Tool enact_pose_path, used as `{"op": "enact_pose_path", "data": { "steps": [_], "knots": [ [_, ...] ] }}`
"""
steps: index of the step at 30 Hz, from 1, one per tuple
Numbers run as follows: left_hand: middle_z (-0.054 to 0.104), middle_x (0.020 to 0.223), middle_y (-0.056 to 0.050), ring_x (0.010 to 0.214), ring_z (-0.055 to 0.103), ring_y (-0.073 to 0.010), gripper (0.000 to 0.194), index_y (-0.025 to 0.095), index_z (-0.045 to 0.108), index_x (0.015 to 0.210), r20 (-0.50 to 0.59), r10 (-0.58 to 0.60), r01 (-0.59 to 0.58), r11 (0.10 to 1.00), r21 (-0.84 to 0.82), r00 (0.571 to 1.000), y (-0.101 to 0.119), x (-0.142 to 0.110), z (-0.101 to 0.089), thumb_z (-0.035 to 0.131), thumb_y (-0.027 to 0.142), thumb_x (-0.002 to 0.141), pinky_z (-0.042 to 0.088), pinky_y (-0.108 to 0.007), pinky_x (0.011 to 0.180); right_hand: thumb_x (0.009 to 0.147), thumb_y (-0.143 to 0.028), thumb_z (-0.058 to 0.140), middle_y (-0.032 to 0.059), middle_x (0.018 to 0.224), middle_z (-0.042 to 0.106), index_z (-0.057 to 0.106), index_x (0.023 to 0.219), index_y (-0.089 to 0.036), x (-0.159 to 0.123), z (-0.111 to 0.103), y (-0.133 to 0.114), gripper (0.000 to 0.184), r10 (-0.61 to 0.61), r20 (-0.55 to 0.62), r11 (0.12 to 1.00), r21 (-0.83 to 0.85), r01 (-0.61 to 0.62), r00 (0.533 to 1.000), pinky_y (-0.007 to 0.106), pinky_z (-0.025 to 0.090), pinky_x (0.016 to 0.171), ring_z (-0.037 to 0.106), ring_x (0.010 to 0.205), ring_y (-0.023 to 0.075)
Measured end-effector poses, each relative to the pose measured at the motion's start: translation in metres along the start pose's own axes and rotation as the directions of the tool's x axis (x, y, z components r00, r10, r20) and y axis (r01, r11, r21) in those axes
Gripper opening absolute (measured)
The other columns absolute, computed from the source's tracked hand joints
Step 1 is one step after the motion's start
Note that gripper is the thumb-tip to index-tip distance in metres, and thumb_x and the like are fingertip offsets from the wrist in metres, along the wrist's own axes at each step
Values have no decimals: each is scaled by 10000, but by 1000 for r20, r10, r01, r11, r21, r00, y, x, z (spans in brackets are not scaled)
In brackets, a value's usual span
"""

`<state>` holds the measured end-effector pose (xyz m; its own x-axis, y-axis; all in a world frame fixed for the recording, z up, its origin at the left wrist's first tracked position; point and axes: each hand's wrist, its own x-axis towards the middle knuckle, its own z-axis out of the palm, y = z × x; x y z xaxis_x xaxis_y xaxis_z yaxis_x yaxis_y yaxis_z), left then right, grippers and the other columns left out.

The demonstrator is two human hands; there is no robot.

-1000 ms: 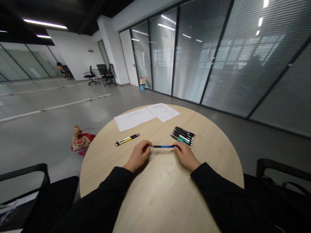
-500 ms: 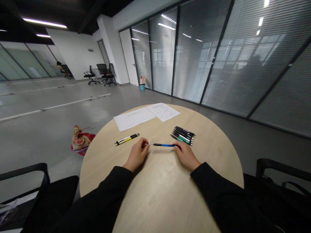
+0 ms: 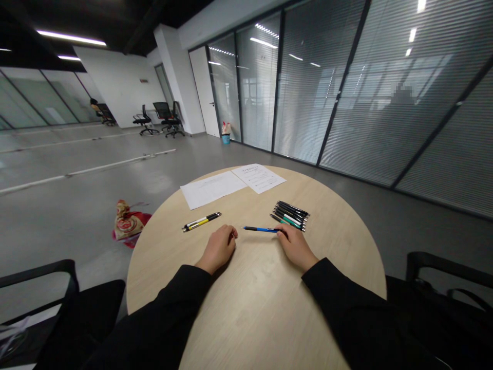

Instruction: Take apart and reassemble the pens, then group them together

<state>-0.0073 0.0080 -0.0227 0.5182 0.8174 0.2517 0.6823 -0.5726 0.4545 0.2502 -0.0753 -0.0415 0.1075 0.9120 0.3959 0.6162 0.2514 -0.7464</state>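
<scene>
The blue pen [image 3: 260,229] lies across the bench [image 3: 254,313], its tip pointing toward the left hand [image 3: 219,248] and its far end at the right hand [image 3: 295,246]. The right fingers [image 3: 283,234] curl lightly over that end; whether they grip it, I cannot tell. The left hand rests loosely curled and empty, just apart from the tip. A yellow pen [image 3: 201,221] lies beyond it, a row of pens [image 3: 289,216] beyond the right hand, and two papers [image 3: 233,184] further on.
</scene>
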Motion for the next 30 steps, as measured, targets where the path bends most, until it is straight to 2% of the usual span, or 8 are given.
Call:
{"op": "enact_pose_path", "data": {
  "steps": [7, 11, 16, 19, 21, 25, 30],
  "knots": [
    [636, 903, -77, 847, 601, -228, 162, 185, 623, 902, 7, 11, -12, 998, 58, 1000, -2, 0, 0, 482, 125, 848, 449, -343, 773, 929, -182, 489, 86, 990, 722, 692, 999, -173, 0, 1, 1, 215, 2, 1, 1000, -1, -2, 1000, 368, 470, 880, 646, 942, 238],
    [655, 941, -86, 865, 614, -232, 183, 178, 614, 993, -17, 14, -14, 1000, 1, 1000, -5, 0, 2, 488, 147, 864, 469, -350, 779, 930, -192, 483, 86, 993, 723, 696, 1006, -174, 0, 0, 0, 226, 0, -1, 1000, 8, 0, 1000, 371, 472, 879, 645, 936, 237],
    [647, 926, -72, 841, 619, -226, 296, 163, 565, 1160, -66, -41, 34, 994, -107, 997, -5, 1, 5, 539, 226, 873, 483, -347, 748, 934, -197, 481, 83, 981, 722, 694, 995, -176, 0, -1, -2, 223, 0, 1, 1000, 7, 0, 1000, 368, 474, 874, 646, 927, 233],
    [642, 972, -73, 818, 608, -207, 307, 169, 557, 1187, -99, -32, 15, 985, -172, 995, -1, 1, 2, 535, 285, 903, 483, -338, 743, 929, -191, 488, 79, 982, 722, 694, 984, -180, 0, -1, -3, 213, 3, 10, 1000, 6, -3, 1000, 367, 476, 872, 646, 925, 232],
    [645, 980, -70, 796, 599, -196, 273, 182, 581, 1152, -108, -3, -19, 978, -206, 994, 4, 1, -1, 523, 323, 926, 480, -333, 740, 923, -183, 491, 78, 978, 721, 693, 977, -181, 0, -1, -4, 209, -3, 18, 1000, 12, 3, 1000, 365, 478, 869, 647, 927, 232],
    [652, 892, -61, 786, 588, -199, 215, 190, 641, 938, -95, 85, -104, 970, -218, 992, 11, 1, -6, 511, 361, 946, 466, -329, 745, 914, -170, 495, 78, 970, 716, 689, 973, -178, -1, -1, -5, 203, -17, 26, 1000, 25, 16, 1000, 362, 481, 861, 649, 931, 235],
    [667, 858, -62, 784, 593, -204, 262, 190, 648, 883, -111, 80, -104, 968, -227, 991, 12, 1, -8, 502, 395, 955, 453, -326, 744, 919, -174, 493, 79, 986, 718, 687, 983, -179, -1, -1, -4, 205, -18, 17, 1000, 24, 18, 1000, 363, 481, 873, 649, 940, 232]
  ]
}}
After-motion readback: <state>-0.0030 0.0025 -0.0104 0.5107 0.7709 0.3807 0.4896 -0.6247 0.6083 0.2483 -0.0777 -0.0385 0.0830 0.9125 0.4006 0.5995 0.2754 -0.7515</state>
